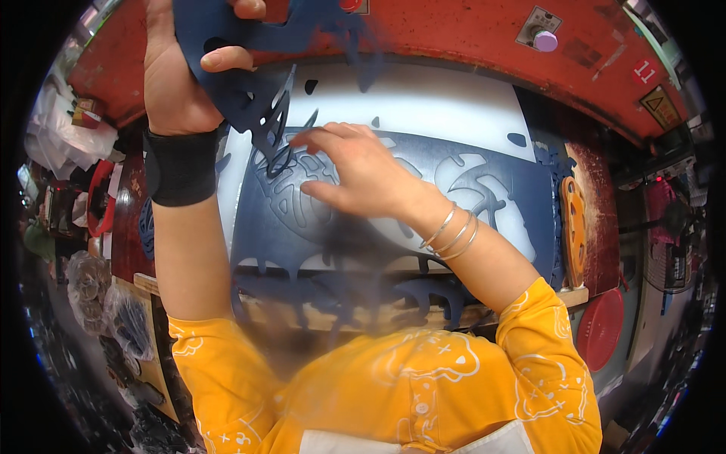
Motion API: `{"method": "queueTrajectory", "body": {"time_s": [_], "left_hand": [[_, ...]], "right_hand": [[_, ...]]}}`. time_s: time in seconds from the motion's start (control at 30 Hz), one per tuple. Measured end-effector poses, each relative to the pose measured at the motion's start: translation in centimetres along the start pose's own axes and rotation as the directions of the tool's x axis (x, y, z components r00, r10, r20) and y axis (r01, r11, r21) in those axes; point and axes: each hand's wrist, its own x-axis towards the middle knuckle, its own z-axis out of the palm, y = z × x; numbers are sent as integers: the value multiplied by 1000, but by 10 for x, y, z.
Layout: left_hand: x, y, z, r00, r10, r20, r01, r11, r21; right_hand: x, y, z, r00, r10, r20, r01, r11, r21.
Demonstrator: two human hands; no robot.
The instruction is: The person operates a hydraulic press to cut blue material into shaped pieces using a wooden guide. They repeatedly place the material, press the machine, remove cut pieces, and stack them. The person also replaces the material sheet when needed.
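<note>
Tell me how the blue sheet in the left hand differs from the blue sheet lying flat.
The held sheet is raised in the left hand; the flat sheet lies over the white board. The held sheet dangles thin strips with open gaps, while the flat sheet is spread out with curved outlines across it. Both are dark blue and have curved cuts.

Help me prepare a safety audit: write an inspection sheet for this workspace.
Surface: white board, partly covered.
Job's things: blue sheet with cutouts, on the board; blue piece, raised above it.
Clutter: blue scraps along the near edge.
Hands: left hand grips the blue piece; right hand open over the sheet, contact unclear.
Cables: nothing seen clearly.
Surroundings: red panel with purple knob beyond; orange piece at right.
</note>
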Motion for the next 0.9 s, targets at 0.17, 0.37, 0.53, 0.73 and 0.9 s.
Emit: {"method": "queueTrajectory", "body": {"time_s": [0.17,0.37,0.53,0.73,0.9], "left_hand": [[-16,13,-8,966,230,-115,-176,916,360],[-53,1,-25,873,481,-82,117,-42,992],[-108,-95,-41,973,113,-199,208,-74,975],[-151,-143,-40,994,34,-100,104,-123,987],[-154,-148,-39,985,174,-8,48,-222,974]], "right_hand": [[-7,4,8,995,-25,-99,13,993,-113],[-35,24,1,905,382,185,-395,918,38],[-41,18,13,790,504,351,-564,821,90],[-36,30,17,539,547,640,-834,450,318],[-38,19,37,667,263,697,-737,93,669]]}}
